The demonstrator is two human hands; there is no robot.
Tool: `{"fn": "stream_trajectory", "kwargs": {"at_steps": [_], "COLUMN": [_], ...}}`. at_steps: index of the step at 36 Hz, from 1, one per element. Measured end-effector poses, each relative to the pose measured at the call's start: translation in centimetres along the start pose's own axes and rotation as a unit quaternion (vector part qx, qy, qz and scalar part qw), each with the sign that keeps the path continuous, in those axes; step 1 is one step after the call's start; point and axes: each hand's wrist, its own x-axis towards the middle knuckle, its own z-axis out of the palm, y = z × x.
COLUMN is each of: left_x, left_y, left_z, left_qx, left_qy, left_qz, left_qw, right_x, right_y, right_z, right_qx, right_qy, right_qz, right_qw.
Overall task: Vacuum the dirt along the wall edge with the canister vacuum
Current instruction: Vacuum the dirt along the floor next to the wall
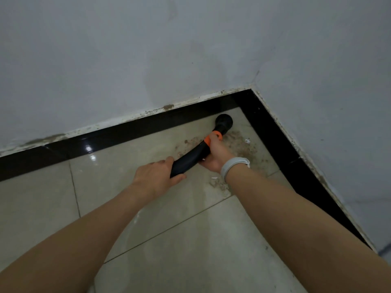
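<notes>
Both hands, left and right, wrap the hose, steering its nozzle over corner dirt

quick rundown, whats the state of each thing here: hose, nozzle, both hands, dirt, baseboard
vacuum hose: bent, gripped by both hands
nozzle: down on the tile near the corner, beside the dirt
left hand: curled round the hose's lower end
right hand: gripping the hose by the orange collar
dirt: still spread on the floor, not yet cleared
baseboard: black, glossy; its top edge is stained
wristband: worn on the right wrist
</notes>
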Motion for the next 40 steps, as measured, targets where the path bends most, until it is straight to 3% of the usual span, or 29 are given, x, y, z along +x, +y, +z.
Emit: {"fn": "stream_trajectory", "kwargs": {"at_steps": [13,23,29,40], "left_x": [-9.1,-15.7,-19.2,-21.8], "left_y": [-6.0,-8.6,-9.8,-6.6], "left_z": [2.4,3.6,5.6,7.2], "left_qx": [-0.12,-0.209,-0.239,-0.202], "left_qy": [0.05,0.061,0.059,0.07], "left_qz": [-0.119,-0.22,-0.226,-0.214], "left_qw": [0.984,0.951,0.943,0.953], "right_x": [-5.6,-10.3,-12.1,-13.2], "right_y": [7.6,12.9,16.5,18.8], "right_z": [6.5,11.4,11.9,8.0], "right_qx": [-0.07,-0.118,-0.077,-0.002], "right_qy": [-0.046,-0.07,-0.106,-0.073], "right_qz": [0.021,0.024,0.049,0.04], "right_qw": [0.996,0.99,0.99,0.997]}}
